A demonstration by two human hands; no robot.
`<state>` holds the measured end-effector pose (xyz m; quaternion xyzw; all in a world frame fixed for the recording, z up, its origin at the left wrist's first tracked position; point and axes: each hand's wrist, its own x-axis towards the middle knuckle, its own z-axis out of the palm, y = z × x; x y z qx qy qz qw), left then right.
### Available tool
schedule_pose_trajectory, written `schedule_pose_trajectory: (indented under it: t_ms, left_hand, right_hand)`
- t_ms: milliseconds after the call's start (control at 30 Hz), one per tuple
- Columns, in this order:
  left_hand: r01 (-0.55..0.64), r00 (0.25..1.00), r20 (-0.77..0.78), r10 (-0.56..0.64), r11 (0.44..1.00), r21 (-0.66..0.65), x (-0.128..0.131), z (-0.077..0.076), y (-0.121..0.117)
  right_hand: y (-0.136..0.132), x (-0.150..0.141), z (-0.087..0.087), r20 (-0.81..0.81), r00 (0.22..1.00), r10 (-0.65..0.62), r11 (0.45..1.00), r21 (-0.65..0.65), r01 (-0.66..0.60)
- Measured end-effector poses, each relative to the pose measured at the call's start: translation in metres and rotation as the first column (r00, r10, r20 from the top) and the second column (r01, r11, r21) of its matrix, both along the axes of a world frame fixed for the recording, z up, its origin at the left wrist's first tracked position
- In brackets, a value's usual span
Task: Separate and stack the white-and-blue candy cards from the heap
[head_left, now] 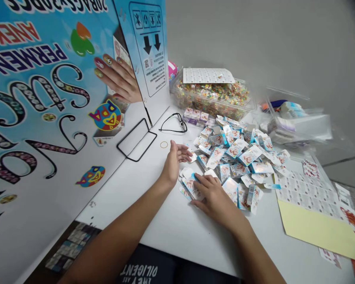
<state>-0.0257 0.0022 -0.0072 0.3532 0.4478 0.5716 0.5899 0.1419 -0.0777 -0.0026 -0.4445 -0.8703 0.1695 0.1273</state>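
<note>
Two bare hands work over a white tabletop (165, 217). The left hand (175, 159) stands on edge, empty, thumb up, fingers extended and slightly curved beside the heap. The right hand (211, 192) lies palm down with fingers spread over a few small printed boxes (190, 184) at the near left edge of the heap; whether it pinches one cannot be determined. The heap of boxes (233, 152), many with flaps raised, occupies the centre right of the surface. A large blue-and-white carton (41, 154) bounds the left side, its printing inverted. Near its base are a black rectangular frame (147, 148), black-framed glasses (183, 125) and a thin ring-shaped band (161, 146). Behind the heap, a clear tub (192, 101) holds multicoloured pieces and supports a printed sheet (207, 75). At right are a clear container (306, 128), label sheets (307, 193) and a yellow sheet (316, 225). A plain grey wall (269, 39) forms the background.
</note>
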Motion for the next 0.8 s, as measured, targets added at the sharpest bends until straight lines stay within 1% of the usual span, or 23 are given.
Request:
schedule_pose_trajectory:
  t_ms: [100,200,333,467,600,700,800]
  left_hand:
    - [0.034,0.999,-0.007,-0.034,0.999,0.005,0.0,-0.001,-0.001]
    - [0.064,0.998,-0.019,-0.063,0.998,0.008,0.001,-0.002,-0.001]
    - [0.126,0.991,-0.04,-0.126,0.992,0.008,0.001,0.0,-0.003]
    - [0.229,0.964,-0.143,-0.225,0.973,0.014,0.003,0.002,-0.005]
    - [0.255,0.948,-0.209,-0.241,0.966,0.039,0.005,0.001,-0.007]
    - [0.273,0.94,-0.221,-0.259,0.961,0.035,0.006,0.0,-0.008]
    - [0.296,0.936,-0.206,-0.284,0.955,0.03,0.007,0.0,-0.008]
  right_hand:
    - [0.001,0.002,0.002,0.0,1.0,0.022,1.0,-0.005,-0.022]
    - [0.001,0.002,0.005,-0.008,0.999,0.038,0.999,0.026,-0.037]
    - [-0.002,-0.002,0.002,0.035,0.999,0.034,0.99,0.138,-0.039]
    - [-0.003,-0.006,-0.004,0.101,0.994,0.043,0.973,0.222,-0.065]
    - [-0.002,-0.006,-0.003,0.157,0.986,0.05,0.97,0.229,-0.085]
    - [-0.003,-0.005,-0.002,0.188,0.981,0.054,0.966,0.24,-0.099]
    - [-0.005,-0.004,-0.006,0.196,0.979,0.047,0.954,0.282,-0.102]
